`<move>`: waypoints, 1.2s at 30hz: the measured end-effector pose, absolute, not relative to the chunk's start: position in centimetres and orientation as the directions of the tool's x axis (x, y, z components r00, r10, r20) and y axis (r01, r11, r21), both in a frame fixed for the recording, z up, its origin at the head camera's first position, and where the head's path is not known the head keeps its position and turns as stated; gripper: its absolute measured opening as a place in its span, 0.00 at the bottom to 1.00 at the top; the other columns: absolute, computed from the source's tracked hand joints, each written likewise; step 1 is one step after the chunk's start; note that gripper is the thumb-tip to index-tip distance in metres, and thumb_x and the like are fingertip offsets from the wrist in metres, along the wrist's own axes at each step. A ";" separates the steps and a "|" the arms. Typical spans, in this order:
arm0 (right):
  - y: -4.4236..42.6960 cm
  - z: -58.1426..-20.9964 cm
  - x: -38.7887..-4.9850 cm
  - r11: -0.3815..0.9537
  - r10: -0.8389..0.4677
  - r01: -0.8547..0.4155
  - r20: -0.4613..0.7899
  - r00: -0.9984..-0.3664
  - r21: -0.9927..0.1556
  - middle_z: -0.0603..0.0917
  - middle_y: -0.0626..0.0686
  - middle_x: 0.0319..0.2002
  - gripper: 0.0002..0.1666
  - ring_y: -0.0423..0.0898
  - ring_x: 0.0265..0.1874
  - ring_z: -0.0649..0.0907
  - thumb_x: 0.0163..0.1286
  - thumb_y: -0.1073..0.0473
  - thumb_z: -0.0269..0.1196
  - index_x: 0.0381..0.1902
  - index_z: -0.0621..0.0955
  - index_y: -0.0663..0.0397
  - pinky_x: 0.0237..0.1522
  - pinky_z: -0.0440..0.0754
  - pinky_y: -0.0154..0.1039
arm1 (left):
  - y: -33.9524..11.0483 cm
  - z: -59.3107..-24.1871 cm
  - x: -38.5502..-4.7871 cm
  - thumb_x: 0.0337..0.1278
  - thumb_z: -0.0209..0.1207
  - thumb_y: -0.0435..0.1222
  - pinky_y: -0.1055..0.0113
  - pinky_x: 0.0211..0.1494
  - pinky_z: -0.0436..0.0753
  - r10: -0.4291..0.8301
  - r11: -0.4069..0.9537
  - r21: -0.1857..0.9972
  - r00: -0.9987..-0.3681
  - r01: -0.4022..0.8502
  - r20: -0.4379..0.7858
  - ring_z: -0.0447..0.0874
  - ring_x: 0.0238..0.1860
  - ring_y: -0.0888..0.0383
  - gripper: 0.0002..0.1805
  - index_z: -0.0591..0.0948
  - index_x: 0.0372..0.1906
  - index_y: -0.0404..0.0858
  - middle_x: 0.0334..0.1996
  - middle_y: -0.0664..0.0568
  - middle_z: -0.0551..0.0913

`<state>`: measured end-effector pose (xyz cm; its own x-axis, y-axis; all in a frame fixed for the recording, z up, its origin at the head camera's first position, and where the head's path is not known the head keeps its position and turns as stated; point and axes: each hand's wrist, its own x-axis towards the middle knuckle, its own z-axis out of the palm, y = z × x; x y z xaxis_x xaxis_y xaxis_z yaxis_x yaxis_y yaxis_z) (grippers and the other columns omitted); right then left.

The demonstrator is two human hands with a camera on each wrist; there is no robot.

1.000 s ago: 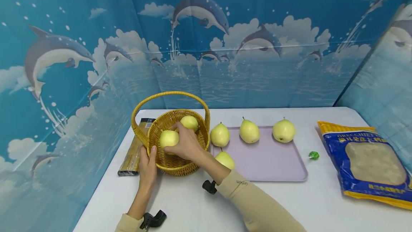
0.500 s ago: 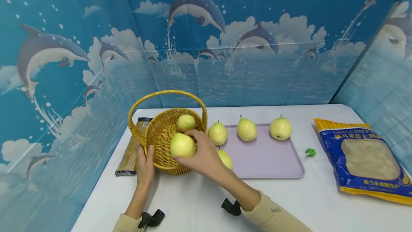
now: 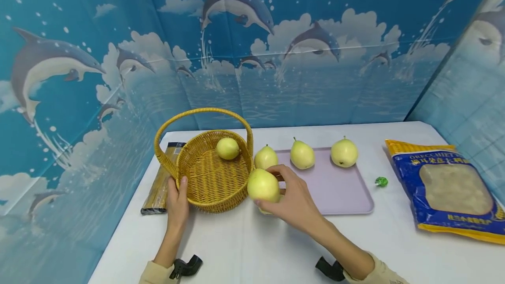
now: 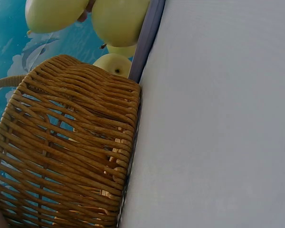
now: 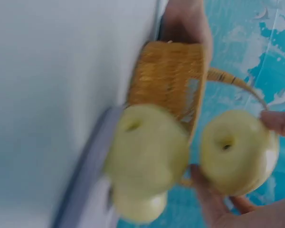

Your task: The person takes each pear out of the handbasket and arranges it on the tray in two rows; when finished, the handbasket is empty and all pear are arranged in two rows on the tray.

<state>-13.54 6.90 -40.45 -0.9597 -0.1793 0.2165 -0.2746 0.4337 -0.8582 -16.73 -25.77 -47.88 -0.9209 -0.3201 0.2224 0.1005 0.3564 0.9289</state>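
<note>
In the head view my right hand (image 3: 297, 200) pinches a yellow-green pear (image 3: 263, 186) between thumb and fingers, just right of the wicker basket (image 3: 221, 205) and above another pear that it mostly hides. The right wrist view shows the held pear (image 5: 237, 152) beside a nearer one (image 5: 147, 149). My left hand (image 3: 177, 207) grips the basket's left side near the handle base. One pear (image 3: 227, 148) lies inside the basket at the back. The left wrist view shows the basket's woven wall (image 4: 66, 152) up close.
A lilac tray (image 3: 339, 194) holds pears along its back and left edge. At the right are a small green object (image 3: 381, 182) and a blue-and-yellow pasta bag (image 3: 457, 187). A long package (image 3: 158, 192) lies left of the basket, and a dolphin-print curtain hangs behind.
My right hand has lifted the pear out of the basket and carried it right, over the tray's near-left corner. My left hand has stayed on the basket.
</note>
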 end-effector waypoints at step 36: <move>16.9 -44.4 -13.7 0.743 -0.066 -0.061 0.017 -0.998 -0.667 0.84 0.55 0.44 0.44 0.48 0.40 0.80 0.62 0.32 0.74 0.59 0.78 0.62 0.40 0.76 0.43 | -25.8 -48.2 -17.2 0.85 0.46 0.51 0.76 0.59 0.66 -0.305 0.284 0.952 -0.930 0.115 0.204 0.70 0.62 0.51 0.30 0.63 0.77 0.39 0.63 0.44 0.73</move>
